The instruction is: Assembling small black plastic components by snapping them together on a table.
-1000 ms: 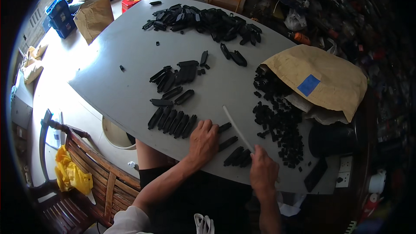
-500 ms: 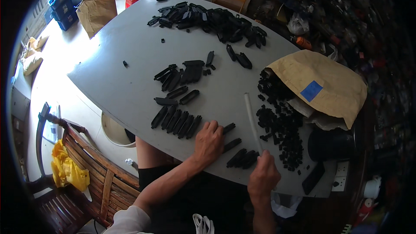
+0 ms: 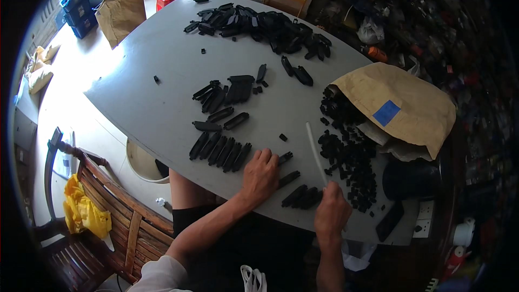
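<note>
My right hand (image 3: 332,213) is closed around a long, thin whitish stick (image 3: 314,145), which slants up and away over the table. My left hand (image 3: 261,174) is closed at the near side of the table, fingers curled on a black elongated plastic part (image 3: 285,157) whose end sticks out to the right. Just beyond that hand lies a small black block (image 3: 283,137). Between my hands are one more elongated black part (image 3: 289,179) and a short row of similar parts (image 3: 301,197). To the left of my left hand, several of these parts (image 3: 219,150) lie side by side.
A heap of black parts (image 3: 259,24) covers the table's far end. At right, small black pieces (image 3: 351,170) spill from a brown paper bag (image 3: 400,105). A black phone-like slab (image 3: 390,221) lies near the right edge. A wooden chair (image 3: 119,216) stands at left.
A small black block now lies on the table beyond my left hand. The stick's far tip has dropped slightly toward me; my left hand has stayed in place.
</note>
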Tool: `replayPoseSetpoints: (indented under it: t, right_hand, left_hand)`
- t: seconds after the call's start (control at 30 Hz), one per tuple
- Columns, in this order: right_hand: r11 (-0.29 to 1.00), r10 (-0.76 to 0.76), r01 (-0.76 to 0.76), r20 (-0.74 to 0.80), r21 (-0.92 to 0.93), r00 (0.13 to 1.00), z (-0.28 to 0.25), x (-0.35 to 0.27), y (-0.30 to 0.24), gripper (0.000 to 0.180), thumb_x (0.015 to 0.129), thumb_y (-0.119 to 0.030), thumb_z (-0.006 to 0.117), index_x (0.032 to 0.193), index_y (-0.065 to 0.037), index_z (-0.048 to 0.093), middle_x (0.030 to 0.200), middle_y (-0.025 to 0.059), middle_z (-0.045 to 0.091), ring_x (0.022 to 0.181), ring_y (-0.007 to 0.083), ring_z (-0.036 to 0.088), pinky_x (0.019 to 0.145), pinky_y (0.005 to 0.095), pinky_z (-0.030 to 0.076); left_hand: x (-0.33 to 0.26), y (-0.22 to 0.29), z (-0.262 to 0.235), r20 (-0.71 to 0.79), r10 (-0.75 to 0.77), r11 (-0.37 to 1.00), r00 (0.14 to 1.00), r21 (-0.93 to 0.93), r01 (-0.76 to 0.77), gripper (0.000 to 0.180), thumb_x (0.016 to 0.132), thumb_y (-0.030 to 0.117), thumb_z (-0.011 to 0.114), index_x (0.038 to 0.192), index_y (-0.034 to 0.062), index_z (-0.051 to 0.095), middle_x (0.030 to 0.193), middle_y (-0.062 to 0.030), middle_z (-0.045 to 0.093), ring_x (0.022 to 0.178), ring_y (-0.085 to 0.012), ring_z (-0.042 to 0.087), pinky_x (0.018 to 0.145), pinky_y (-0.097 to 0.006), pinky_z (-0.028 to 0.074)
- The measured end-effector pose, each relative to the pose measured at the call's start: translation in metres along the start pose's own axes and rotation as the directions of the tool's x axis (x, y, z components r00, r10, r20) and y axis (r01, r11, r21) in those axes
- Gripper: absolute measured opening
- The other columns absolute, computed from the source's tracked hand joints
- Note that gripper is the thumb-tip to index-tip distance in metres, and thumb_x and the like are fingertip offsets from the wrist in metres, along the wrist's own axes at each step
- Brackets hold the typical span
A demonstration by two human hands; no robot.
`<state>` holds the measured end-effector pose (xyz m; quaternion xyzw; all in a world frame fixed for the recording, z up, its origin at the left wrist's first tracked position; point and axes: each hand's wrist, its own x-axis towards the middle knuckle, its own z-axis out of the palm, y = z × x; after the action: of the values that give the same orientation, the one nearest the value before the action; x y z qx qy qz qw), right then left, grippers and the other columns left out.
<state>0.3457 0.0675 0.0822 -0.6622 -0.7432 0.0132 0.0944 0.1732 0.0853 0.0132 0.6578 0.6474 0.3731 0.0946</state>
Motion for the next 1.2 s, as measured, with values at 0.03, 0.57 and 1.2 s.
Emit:
replayPoseSetpoints:
  t: [0.03, 0.57, 1.2]
  right_hand:
    - [1.0, 0.009, -0.01, -0.013, -0.012, 1.0, 0.0, 0.002, 0.005, 0.005, 0.093, -0.008, 0.051, 0.094, -0.003, 0.052, 0.084, 0.0151, 0.064, 0.074, 0.0311, 0.065, 0.063, 0.0405, 0.051]
    - [0.991, 0.104, -0.108, 0.052, 0.084, 0.993, 0.014, 0.005, 0.033, 0.011, 0.093, -0.011, 0.052, 0.092, -0.001, 0.055, 0.084, 0.0168, 0.064, 0.077, 0.0336, 0.065, 0.065, 0.0417, 0.05]
    - [0.992, 0.122, -0.122, -0.005, -0.024, 0.992, 0.032, 0.009, 0.054, 0.012, 0.09, -0.013, 0.058, 0.097, -0.004, 0.059, 0.093, 0.0115, 0.061, 0.088, 0.0295, 0.06, 0.072, 0.0396, 0.05]
  left_hand:
    - [0.001, 0.002, 0.0, 0.017, 0.0, 1.0, 1.0, 0.007, 0.0, 0.019, 0.073, 0.007, 0.067, 0.09, 0.0018, 0.061, 0.09, -0.0125, 0.052, 0.087, -0.0295, 0.054, 0.071, -0.039, 0.047]
    - [0.089, -0.024, 0.014, 0.191, 0.171, 0.979, 0.967, 0.073, -0.188, 0.002, 0.077, 0.001, 0.056, 0.077, 0.0023, 0.058, 0.086, -0.0129, 0.054, 0.089, -0.0312, 0.054, 0.073, -0.041, 0.045]
    - [0.05, 0.007, -0.023, 0.435, -0.217, 0.8, 0.874, -0.433, 0.415, 0.008, 0.081, -0.003, 0.06, 0.088, -0.0029, 0.063, 0.066, -0.0028, 0.057, 0.058, -0.0091, 0.054, 0.051, -0.025, 0.043]
